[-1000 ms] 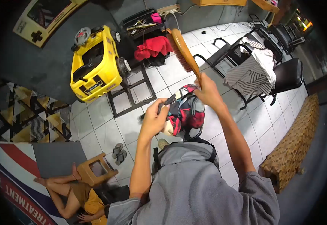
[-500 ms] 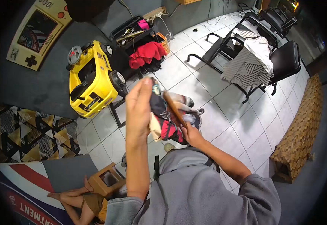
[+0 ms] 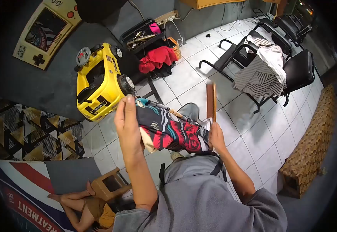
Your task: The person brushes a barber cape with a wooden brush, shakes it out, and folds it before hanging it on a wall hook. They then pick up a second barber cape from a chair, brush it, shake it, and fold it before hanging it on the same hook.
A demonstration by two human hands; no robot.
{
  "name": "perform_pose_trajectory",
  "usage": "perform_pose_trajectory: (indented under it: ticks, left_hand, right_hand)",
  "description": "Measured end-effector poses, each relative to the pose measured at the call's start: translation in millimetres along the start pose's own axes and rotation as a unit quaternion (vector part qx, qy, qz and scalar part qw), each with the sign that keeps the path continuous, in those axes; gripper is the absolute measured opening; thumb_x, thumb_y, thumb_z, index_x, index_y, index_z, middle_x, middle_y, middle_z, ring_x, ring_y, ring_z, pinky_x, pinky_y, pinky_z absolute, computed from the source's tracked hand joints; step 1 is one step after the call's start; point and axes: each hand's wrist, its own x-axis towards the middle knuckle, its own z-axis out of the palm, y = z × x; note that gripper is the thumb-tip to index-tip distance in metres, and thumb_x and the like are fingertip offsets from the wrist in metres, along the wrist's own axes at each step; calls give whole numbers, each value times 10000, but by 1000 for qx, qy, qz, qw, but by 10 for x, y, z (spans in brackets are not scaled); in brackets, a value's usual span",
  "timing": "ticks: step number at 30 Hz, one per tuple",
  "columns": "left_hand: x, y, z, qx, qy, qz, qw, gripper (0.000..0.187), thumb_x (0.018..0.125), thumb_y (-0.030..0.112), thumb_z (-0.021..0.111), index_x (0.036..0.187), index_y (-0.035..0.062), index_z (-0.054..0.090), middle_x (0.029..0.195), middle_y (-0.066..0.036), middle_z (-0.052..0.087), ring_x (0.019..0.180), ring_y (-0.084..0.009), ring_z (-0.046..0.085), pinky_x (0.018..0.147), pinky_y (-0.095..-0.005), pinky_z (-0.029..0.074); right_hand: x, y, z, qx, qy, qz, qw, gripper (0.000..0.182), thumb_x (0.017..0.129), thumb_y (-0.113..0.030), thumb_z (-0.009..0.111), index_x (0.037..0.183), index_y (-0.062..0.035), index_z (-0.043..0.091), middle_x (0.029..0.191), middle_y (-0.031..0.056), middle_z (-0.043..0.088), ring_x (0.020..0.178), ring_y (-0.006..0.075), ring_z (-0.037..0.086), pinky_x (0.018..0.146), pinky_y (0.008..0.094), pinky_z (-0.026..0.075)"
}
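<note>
My left hand [image 3: 128, 125] is closed on the left end of a printed cloth [image 3: 176, 133], thumb uppermost. Red flowers, teal lines and cream patches cover the cloth's black ground, and it is spread between both hands in front of my waist. At the cloth's right end, my right hand [image 3: 217, 139] is closed round a wooden-handled brush [image 3: 211, 101], which points up and away from me. The same hand touches the cloth's edge; whether its fingers also grip it is hard to see.
A yellow toy car [image 3: 101, 83] stands at the left. Black chairs [image 3: 300, 67] with a striped cape [image 3: 263, 75] are at the right. A woven bamboo bench [image 3: 309, 147] lines the right wall. At lower left a person [image 3: 81, 208] lies near a brown stool [image 3: 108, 185].
The bunched cloth is now stretched out between my hands. My right hand has moved right, and the brush has swung from slanting across the cloth to upright. The view has shifted slightly.
</note>
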Motion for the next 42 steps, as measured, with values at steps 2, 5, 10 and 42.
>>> perform_pose_trajectory:
  ticks: [2, 5, 10, 42]
  left_hand:
    - [8, -51, 53, 24, -27, 19, 999, 195, 932, 233, 495, 841, 63, 524, 740, 53, 492, 657, -13, 458, 586, -172, 389]
    - [7, -173, 144, 5, -44, 51, 998, 180, 939, 226, 482, 879, 60, 522, 751, 47, 481, 672, -9, 436, 588, -168, 378]
    - [-11, -47, 149, -102, 53, 36, 993, 171, 930, 253, 498, 924, 85, 527, 798, 48, 491, 673, -19, 461, 570, -181, 401]
    - [-123, 422, -478, -106, 13, 147, 983, 236, 908, 160, 519, 1089, 7, 524, 1002, -61, 578, 888, -136, 583, 793, -267, 482]
  right_hand:
    - [-264, -603, 267, 115, -63, -78, 988, 315, 966, -335, 314, 851, -61, 418, 564, -12, 396, 452, 72, 361, 410, 231, 317]
    - [-434, -780, 485, -48, -175, -248, 952, 286, 954, -279, 357, 933, -1, 417, 579, 98, 471, 481, 249, 464, 480, 353, 381]
    - [-179, -81, 472, -317, -208, -140, 915, 188, 923, -212, 416, 1007, -46, 436, 709, 278, 558, 696, 465, 544, 578, 506, 415]
    - [298, 1414, -421, -552, -174, 49, 814, 482, 923, -419, 319, 987, 8, 534, 813, 273, 608, 853, 412, 593, 765, 487, 455]
